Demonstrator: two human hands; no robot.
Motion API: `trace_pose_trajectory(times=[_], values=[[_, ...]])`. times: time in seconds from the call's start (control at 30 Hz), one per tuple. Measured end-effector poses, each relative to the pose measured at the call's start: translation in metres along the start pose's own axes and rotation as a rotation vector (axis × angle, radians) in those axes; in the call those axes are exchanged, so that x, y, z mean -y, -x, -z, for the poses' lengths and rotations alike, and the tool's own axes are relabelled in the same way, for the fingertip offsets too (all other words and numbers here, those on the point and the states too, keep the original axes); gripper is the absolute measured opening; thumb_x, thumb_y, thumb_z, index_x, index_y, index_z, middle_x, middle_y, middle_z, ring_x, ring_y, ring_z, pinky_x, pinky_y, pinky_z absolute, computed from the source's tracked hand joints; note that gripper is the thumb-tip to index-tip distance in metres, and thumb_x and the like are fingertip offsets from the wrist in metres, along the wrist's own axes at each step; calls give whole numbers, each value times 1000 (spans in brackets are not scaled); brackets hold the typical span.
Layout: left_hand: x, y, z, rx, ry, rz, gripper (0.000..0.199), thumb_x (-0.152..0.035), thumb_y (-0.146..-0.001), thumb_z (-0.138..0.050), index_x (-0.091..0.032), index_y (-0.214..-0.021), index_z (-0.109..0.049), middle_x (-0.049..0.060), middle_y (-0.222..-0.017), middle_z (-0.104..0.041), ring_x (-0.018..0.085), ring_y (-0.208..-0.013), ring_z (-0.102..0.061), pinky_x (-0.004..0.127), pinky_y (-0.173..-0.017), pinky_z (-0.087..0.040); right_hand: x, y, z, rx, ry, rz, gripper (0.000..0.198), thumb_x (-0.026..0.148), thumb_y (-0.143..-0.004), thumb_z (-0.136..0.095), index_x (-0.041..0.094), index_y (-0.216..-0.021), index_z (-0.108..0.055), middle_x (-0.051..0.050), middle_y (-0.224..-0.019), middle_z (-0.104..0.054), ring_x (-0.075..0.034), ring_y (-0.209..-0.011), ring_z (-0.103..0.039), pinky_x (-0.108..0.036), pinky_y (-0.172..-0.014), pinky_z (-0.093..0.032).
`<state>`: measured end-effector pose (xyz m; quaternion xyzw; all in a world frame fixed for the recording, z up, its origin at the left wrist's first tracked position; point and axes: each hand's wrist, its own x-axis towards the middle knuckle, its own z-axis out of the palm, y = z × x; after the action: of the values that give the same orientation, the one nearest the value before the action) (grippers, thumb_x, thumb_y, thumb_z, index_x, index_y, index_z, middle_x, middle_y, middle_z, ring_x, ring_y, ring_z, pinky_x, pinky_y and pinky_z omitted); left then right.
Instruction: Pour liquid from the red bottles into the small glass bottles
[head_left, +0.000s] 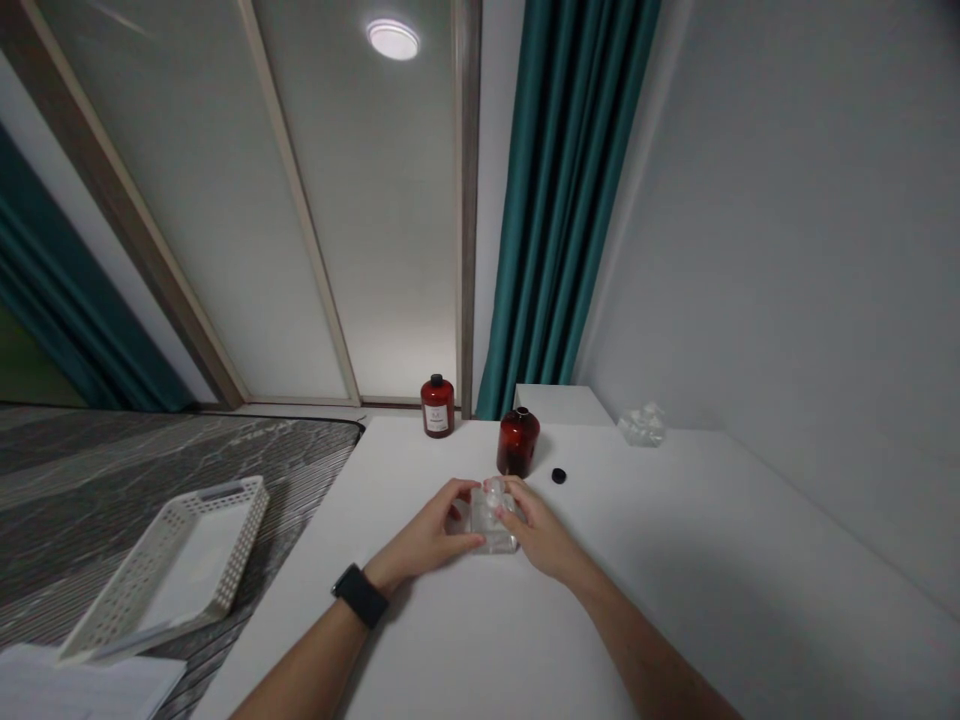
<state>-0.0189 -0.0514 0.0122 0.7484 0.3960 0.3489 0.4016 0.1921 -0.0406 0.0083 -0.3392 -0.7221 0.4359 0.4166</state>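
A clear, square-sided glass bottle (495, 538) stands upright on the white table, with a clear rounded stopper or neck (494, 487) at its top. My left hand (433, 530) grips the bottle's left side, thumb in front and fingers behind. On the right, my right hand (541, 530) has its thumb and fingers closed around the upper part by the neck. Just behind stands a dark red-brown bottle (517, 442) with its mouth uncovered. Its likely match, a small black cap (559, 476), lies to the right of it.
A second red-brown bottle (437, 408), labelled and black-capped, stands at the table's back edge. Crumpled clear plastic (643, 426) lies back right, near a white box (562, 404). Lower left are a white perforated basket (161, 570) and papers (90, 685).
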Motion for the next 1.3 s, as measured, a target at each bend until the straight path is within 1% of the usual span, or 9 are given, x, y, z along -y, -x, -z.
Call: trace_pose_trajectory(times=[0.27,0.37,0.5,0.63,0.7,0.8,1.1,1.23,1.3], values=[[4,2,-2,-4,-27,-33,58,-31,-84,-73,-21,-135,-47,11,-129,-58,26,-111,-55,37,-89,-47,-2,2,-8,-62,49,-35,26,26,-92,-51,22,-117,-58,-9,-132,-56,-24,-132,-49,-43,-116,-31],[2,3,-3,-15,-31,-24,57,-29,-84,-72,-21,-135,-46,11,-128,-58,26,-111,-54,37,-89,-46,-3,2,-8,-84,36,-43,26,29,-92,-53,22,-117,-58,-8,-130,-58,-25,-130,-50,-44,-115,-33],[1,1,-2,-2,-18,-12,58,-30,-81,-74,-20,-133,-49,11,-125,-59,25,-106,-56,36,-86,-46,-1,2,0,-29,-30,-66,35,35,-91,-60,22,-123,-57,-8,-124,-61,-25,-121,-56,-42,-108,-41],[0,-1,-1,0,-7,16,59,-29,-79,-75,-21,-133,-50,11,-128,-59,24,-104,-58,36,-86,-46,3,4,12,76,-123,-55,57,41,-90,-65,25,-142,-46,-10,-136,-57,-25,-126,-54,-42,-108,-41],[0,-1,-1,2,-6,29,60,-26,-79,-75,-21,-133,-50,10,-128,-60,24,-106,-57,36,-87,-46,4,4,16,112,-153,-41,56,45,-91,-65,26,-141,-48,-10,-138,-57,-26,-129,-53,-44,-110,-40],[0,0,-1,7,-11,42,60,-24,-78,-75,-21,-133,-50,9,-127,-61,24,-105,-57,36,-87,-45,4,3,17,113,-184,-36,52,48,-89,-67,26,-135,-55,-9,-135,-60,-27,-127,-55,-45,-111,-39],[1,0,-1,3,-19,31,60,-25,-78,-76,-20,-132,-50,10,-127,-60,23,-104,-57,35,-86,-46,4,2,7,29,-162,-16,42,36,-88,-69,25,-126,-56,-7,-123,-63,-25,-119,-58,-43,-108,-41],[-1,0,-1,-3,-23,32,60,-26,-78,-76,-20,-132,-51,10,-125,-61,23,-103,-57,35,-86,-46,5,2,7,22,-124,-19,41,32,-88,-68,24,-126,-55,-7,-123,-63,-25,-120,-57,-43,-109,-40],[0,0,0,-3,-23,25,59,-28,-79,-76,-20,-132,-51,10,-125,-61,24,-105,-58,36,-87,-46,5,3,8,11,-81,-41,46,29,-85,-69,24,-129,-54,-8,-129,-60,-26,-123,-55,-44,-110,-39]])
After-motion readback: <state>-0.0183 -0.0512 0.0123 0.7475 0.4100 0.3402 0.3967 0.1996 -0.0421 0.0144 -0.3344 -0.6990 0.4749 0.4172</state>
